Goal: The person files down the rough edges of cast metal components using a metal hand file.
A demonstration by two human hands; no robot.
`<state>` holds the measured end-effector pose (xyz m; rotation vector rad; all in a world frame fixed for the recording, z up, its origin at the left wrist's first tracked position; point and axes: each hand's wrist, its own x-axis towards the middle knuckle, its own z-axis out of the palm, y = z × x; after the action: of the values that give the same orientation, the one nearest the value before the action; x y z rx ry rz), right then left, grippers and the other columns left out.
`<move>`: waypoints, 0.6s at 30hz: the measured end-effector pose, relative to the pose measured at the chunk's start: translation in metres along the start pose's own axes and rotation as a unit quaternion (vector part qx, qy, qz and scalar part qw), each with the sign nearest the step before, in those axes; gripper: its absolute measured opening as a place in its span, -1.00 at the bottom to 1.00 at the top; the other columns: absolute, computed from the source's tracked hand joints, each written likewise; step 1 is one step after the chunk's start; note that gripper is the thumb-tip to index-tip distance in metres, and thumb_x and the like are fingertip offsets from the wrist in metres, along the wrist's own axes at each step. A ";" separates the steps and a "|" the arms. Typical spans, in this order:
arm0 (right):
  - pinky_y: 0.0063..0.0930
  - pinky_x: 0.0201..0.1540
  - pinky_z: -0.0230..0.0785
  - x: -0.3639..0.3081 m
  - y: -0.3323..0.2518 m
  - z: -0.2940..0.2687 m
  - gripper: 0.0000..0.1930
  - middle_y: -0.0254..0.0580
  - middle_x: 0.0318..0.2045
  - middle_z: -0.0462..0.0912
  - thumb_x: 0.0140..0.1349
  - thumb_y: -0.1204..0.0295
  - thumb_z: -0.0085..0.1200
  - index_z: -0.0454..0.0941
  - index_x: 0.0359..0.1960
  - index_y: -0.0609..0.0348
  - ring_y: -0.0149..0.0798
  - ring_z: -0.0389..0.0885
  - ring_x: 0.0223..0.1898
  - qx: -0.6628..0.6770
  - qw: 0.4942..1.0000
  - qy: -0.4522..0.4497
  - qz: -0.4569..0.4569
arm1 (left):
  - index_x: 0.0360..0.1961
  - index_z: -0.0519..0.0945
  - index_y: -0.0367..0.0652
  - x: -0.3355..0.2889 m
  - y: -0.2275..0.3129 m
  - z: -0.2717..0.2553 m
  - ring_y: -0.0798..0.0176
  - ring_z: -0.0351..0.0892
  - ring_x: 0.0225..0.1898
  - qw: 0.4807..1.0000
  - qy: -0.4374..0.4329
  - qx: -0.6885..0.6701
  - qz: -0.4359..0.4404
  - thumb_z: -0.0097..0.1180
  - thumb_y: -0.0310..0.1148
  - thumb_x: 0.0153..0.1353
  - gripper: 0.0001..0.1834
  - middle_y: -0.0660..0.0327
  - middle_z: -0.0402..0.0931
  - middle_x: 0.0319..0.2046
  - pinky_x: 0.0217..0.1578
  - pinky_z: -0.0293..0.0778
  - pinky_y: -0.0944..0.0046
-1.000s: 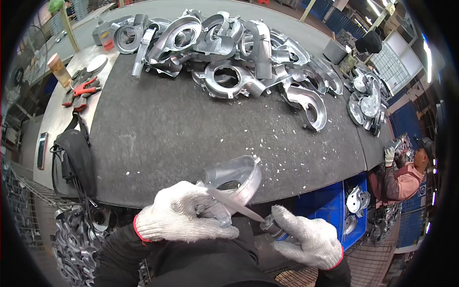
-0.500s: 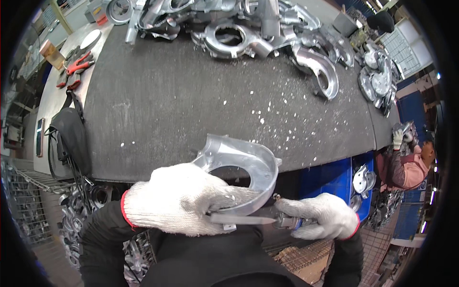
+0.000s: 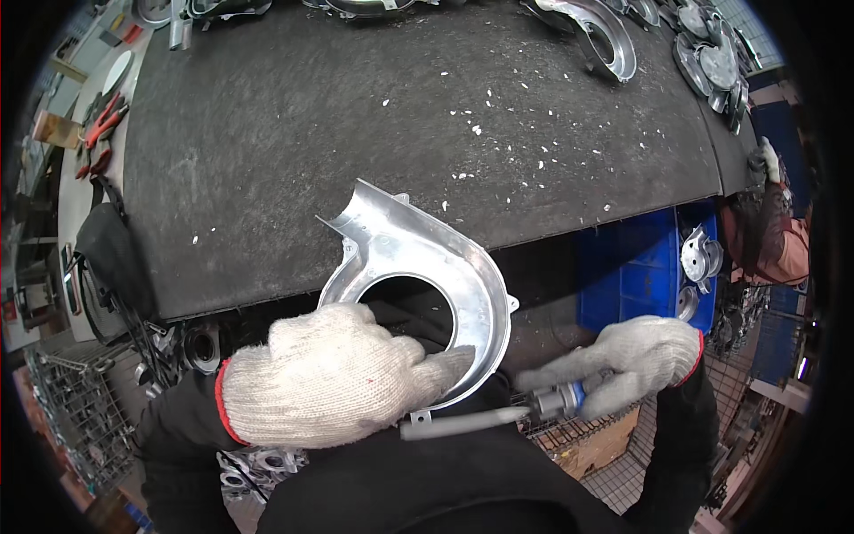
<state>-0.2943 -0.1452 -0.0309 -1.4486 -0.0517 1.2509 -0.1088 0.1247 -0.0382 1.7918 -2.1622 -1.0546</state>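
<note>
My left hand (image 3: 329,378), in a white knitted glove with a red cuff, grips a silver scroll-shaped metal casting (image 3: 418,240) by its near rim. The casting has a big round hole and an open channel at its far left end, and its hollow side faces up. My gloved right hand (image 3: 623,365) is closed around a power file (image 3: 551,402) with a metal collar and a blue ring. Its flat grey blade points left, just below the casting's small near lug; whether they touch, I cannot tell.
A dark work surface (image 3: 294,151) strewn with pale chips lies ahead, with more castings (image 3: 587,36) at its far side. Right of me stands a blue bin (image 3: 614,285) holding castings. A co-worker (image 3: 774,236) is beyond it. Red-grey gloves (image 3: 102,129) and a black bag (image 3: 107,240) are left.
My left hand has turned the casting so its hollow side and hole face up more. The right hand with the power file has shifted slightly right. The view has tilted downward.
</note>
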 end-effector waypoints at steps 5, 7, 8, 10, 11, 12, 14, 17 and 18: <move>-0.26 0.18 0.49 0.001 -0.019 -0.005 -0.30 0.05 0.15 0.62 0.36 -0.02 0.11 0.24 0.49 -0.19 0.03 0.62 0.15 -0.068 0.989 0.003 0.135 | 0.37 0.34 0.01 0.004 0.005 0.003 0.01 0.69 -0.44 0.999 -0.010 -0.018 -0.030 0.18 -0.32 0.20 -0.33 0.21 0.60 -0.50 -0.46 0.60 0.02; -0.28 0.16 0.51 0.005 -0.031 -0.008 -0.30 0.02 0.11 0.65 0.33 -0.01 0.14 0.27 0.48 -0.23 0.00 0.66 0.09 -0.085 0.984 -0.005 0.154 | 0.39 0.31 0.02 -0.001 0.004 -0.001 -0.02 0.70 -0.38 0.999 -0.010 0.014 -0.030 0.19 -0.32 0.21 -0.31 0.16 0.61 -0.45 -0.42 0.60 -0.01; -0.31 0.13 0.54 0.006 -0.037 -0.010 -0.30 -0.02 0.06 0.68 0.30 0.00 0.17 0.30 0.46 -0.26 -0.03 0.70 0.04 -0.104 0.979 -0.015 0.172 | 0.39 0.31 0.02 -0.003 0.003 -0.005 -0.02 0.70 -0.38 0.999 -0.009 0.016 -0.032 0.19 -0.32 0.21 -0.31 0.16 0.61 -0.45 -0.42 0.60 -0.01; -0.33 0.18 0.51 0.000 -0.011 -0.003 -0.32 -0.01 0.09 0.67 0.33 0.08 0.18 0.30 0.46 -0.13 -0.04 0.68 0.06 -0.112 0.993 -0.005 0.037 | 0.41 0.32 -0.02 -0.010 0.001 -0.015 -0.04 0.69 -0.35 0.999 -0.003 -0.037 -0.025 0.26 -0.33 0.16 -0.24 0.12 0.63 -0.39 -0.38 0.59 0.00; -0.35 0.23 0.48 -0.007 0.005 0.009 -0.33 0.00 0.12 0.65 0.35 0.15 0.18 0.29 0.46 0.01 -0.06 0.67 0.09 -0.109 0.990 0.011 -0.092 | 0.41 0.32 -0.02 -0.011 -0.003 -0.019 -0.04 0.69 -0.35 1.000 0.005 -0.025 -0.011 0.26 -0.33 0.16 -0.24 0.12 0.63 -0.39 -0.38 0.59 0.00; -0.41 0.29 0.44 -0.007 0.021 0.013 -0.36 -0.03 0.14 0.62 0.39 0.24 0.17 0.30 0.41 0.29 -0.13 0.65 0.11 -0.052 0.984 0.037 -0.169 | 0.40 0.34 -0.06 -0.010 -0.011 -0.023 -0.04 0.69 -0.34 0.993 0.048 -0.103 0.004 0.30 -0.32 0.13 -0.23 0.10 0.63 -0.37 -0.36 0.58 0.03; -0.48 0.45 0.26 -0.022 -0.028 0.000 -0.41 -0.02 0.34 0.42 0.47 0.43 -0.03 0.13 0.44 0.47 -0.24 0.49 0.29 -0.050 0.996 0.023 -0.069 | 0.31 0.47 -0.22 -0.021 -0.020 -0.030 0.12 0.70 -0.30 0.954 0.136 -0.268 -0.001 0.51 -0.44 -0.08 -0.16 0.12 0.67 -0.31 -0.30 0.55 0.19; -0.45 0.34 0.38 -0.001 0.025 0.050 -0.25 -0.05 0.18 0.61 0.28 0.49 0.25 0.17 0.47 0.30 -0.23 0.61 0.19 0.328 0.913 0.224 -0.091 | 0.21 0.56 -0.28 -0.037 0.005 -0.051 0.27 0.70 -0.26 0.882 0.146 -0.425 -0.145 0.62 -0.61 -0.33 -0.09 0.18 0.68 -0.30 -0.28 0.54 0.26; -0.46 0.32 0.40 -0.001 0.003 0.046 -0.26 -0.08 0.18 0.60 0.29 0.50 0.24 0.18 0.47 0.24 -0.25 0.61 0.18 0.159 0.946 0.259 -0.109 | 0.32 0.46 -0.25 -0.042 -0.007 -0.020 0.39 0.66 -0.25 0.866 0.248 -0.434 -0.033 0.66 -0.19 -0.20 0.01 0.21 0.68 -0.29 -0.21 0.55 0.35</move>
<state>-0.3279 -0.1153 -0.0214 -1.3986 0.3241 0.6342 -0.0810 0.1543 -0.0145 1.4501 -1.0532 -1.1437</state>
